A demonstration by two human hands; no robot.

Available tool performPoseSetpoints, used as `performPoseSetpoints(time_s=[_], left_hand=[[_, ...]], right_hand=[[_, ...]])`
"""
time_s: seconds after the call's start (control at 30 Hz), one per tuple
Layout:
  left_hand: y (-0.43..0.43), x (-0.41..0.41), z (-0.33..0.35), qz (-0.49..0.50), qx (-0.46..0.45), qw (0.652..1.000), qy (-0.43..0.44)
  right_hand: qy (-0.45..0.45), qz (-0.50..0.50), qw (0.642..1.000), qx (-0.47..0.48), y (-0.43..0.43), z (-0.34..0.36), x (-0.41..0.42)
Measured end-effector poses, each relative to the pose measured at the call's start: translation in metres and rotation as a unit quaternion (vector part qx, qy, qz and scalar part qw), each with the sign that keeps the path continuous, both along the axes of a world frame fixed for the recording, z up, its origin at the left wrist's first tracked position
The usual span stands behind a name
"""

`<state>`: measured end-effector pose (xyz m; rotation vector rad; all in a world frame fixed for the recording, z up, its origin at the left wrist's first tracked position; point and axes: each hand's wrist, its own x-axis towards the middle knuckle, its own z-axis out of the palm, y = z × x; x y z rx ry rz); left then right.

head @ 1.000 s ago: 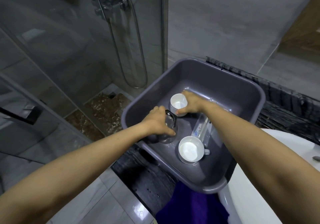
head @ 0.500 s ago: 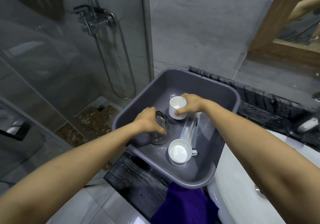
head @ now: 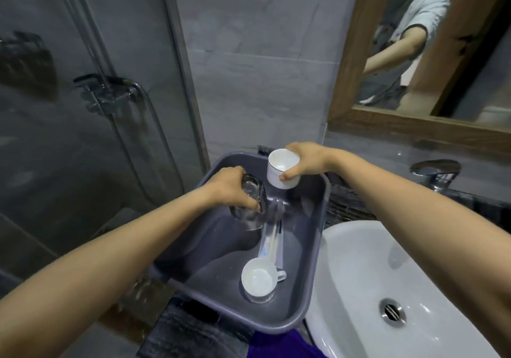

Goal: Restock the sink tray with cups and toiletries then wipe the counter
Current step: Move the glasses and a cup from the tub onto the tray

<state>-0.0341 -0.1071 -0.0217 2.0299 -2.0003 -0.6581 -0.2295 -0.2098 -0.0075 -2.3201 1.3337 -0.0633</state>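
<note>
Two hands were closed on cups above the grey tub (head: 318,247) at centre frame, the left hand (head: 229,188) on a glass (head: 249,208), the right hand (head: 307,161) on a white cup (head: 282,168), probably bound rightward for the table (head: 348,205).

Matt grey plastic tub (head: 318,236); glossy white ceramic cup (head: 282,168) — clear glass tumbler (head: 250,211) — glossy white porcelain basin (head: 359,260); wood-framed mirror (head: 356,53)
</note>
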Motion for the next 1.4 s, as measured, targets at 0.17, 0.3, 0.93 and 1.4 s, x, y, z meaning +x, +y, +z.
performPoseSetpoints(time_s=[0.17,0.3,0.93,1.4], left_hand=[[-0.012,-0.025,0.025,-0.046,-0.038,0.998,0.009],[-0.021,-0.057,0.04,-0.082,-0.058,0.995,0.002],[0.007,-0.336,0.056,-0.247,-0.098,0.964,0.018],[0.02,-0.546,0.015,-0.253,-0.08,0.963,0.037]], right_hand=[[-0.012,-0.039,0.999,-0.009,0.016,0.028,-0.049],[-0.037,-0.08,0.996,0.002,0.035,0.041,-0.096],[-0.067,-0.284,0.956,0.002,0.16,0.038,-0.384],[-0.044,-0.36,0.932,-0.008,0.211,-0.009,-0.583]])
